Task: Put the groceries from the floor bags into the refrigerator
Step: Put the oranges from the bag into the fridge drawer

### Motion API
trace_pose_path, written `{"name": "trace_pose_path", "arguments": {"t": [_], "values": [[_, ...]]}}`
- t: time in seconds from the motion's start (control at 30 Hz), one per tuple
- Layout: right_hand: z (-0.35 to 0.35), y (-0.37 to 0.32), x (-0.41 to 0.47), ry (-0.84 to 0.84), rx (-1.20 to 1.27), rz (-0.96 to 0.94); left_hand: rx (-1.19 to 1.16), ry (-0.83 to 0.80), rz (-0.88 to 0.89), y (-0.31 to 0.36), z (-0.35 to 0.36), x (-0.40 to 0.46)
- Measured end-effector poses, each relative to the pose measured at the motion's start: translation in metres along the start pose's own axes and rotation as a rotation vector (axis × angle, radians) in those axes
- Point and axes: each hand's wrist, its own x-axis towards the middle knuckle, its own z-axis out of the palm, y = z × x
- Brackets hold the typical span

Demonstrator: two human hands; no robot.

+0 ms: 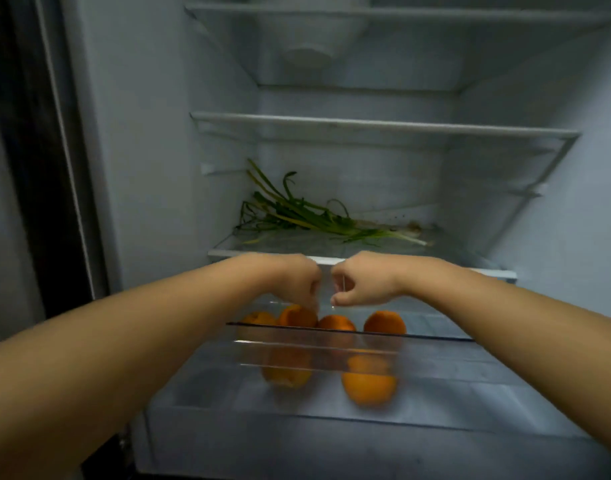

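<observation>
Over the clear drawer (349, 344) of oranges (383, 322), I see my left hand (297, 278) and right hand (362, 282) curled; whether they grip anything, I cannot tell.

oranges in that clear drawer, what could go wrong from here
1. The oranges lie loose in the drawer, which stands pulled out. A hard push shut could roll them into each other or the front wall.
2. Both hands, left hand and right hand, hang curled over the open drawer just below the shelf edge. Lifting them quickly might knock knuckles on it.
3. The green onions lie near that shelf's front and could get dragged off.
</observation>
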Motion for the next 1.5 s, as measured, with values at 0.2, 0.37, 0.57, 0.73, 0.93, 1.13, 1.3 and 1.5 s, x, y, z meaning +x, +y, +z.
{"name": "trace_pose_path", "arguments": {"t": [0.2,0.37,0.57,0.73,0.93,1.13,1.3,1.5], "values": [[-0.029,-0.007,-0.017,0.315,-0.076,0.04,-0.064,0.603,-0.155,0.003,-0.034,-0.074],[-0.026,-0.071,-0.025,0.688,0.061,-0.147,-0.144,0.955,-0.325,0.018,0.005,-0.163],[0.01,-0.176,-0.06,0.925,0.113,-0.464,-0.217,0.874,-0.447,0.03,0.071,-0.293],[0.025,-0.281,-0.108,1.043,0.076,-0.83,-0.209,0.846,-0.59,0.054,0.119,-0.421],[0.042,-0.466,-0.181,1.025,0.157,-1.182,-0.097,0.732,-0.886,0.067,0.173,-0.619],[0.072,-0.679,-0.298,0.847,0.282,-1.331,-0.075,0.59,-1.236,0.107,0.242,-0.862],[0.098,-0.818,-0.376,0.614,0.304,-1.414,-0.164,0.601,-1.51,0.132,0.294,-0.99],[0.137,-0.928,-0.403,0.434,0.275,-1.466,-0.366,0.638,-1.683,0.118,0.369,-1.041]]}}
